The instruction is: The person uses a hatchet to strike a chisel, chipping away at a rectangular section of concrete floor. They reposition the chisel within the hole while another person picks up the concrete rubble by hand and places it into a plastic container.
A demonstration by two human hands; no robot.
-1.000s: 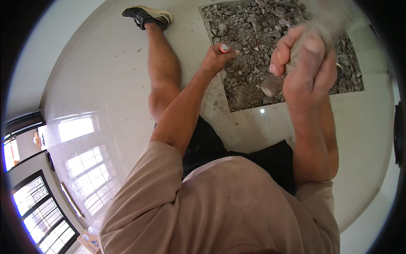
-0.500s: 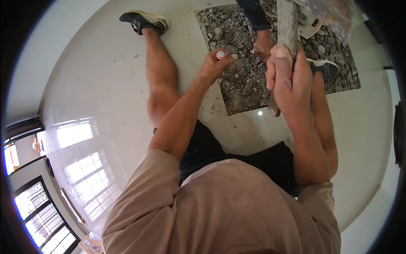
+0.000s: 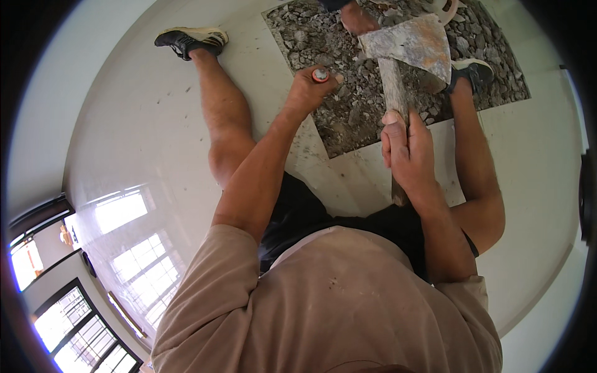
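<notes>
My left hand (image 3: 303, 93) is closed round a chisel (image 3: 320, 75), of which only the grey metal top and an orange-red collar show. It is over the left edge of the broken patch; the chisel's lower end is hidden. In my right hand (image 3: 411, 152) is an axe with a worn wooden handle (image 3: 393, 84) and a broad, rusty, pale-stained head (image 3: 410, 45). The axe is over the patch's right half, its head away from me, apart from the chisel. Grey rubble (image 3: 357, 115) fills the patch.
Another person's hand (image 3: 359, 18) with a dark sleeve reaches in at the top, beside the axe head. A pale curved piece (image 3: 446, 9) lies on rubble behind it. Glossy tiles (image 3: 155, 118) surround the patch. My legs are spread, the right shoe (image 3: 474, 73) on the rubble.
The axe has come down from its raised position near the upper right, moving left and nearer to me. My left hand keeps the chisel at nearly the same place.
</notes>
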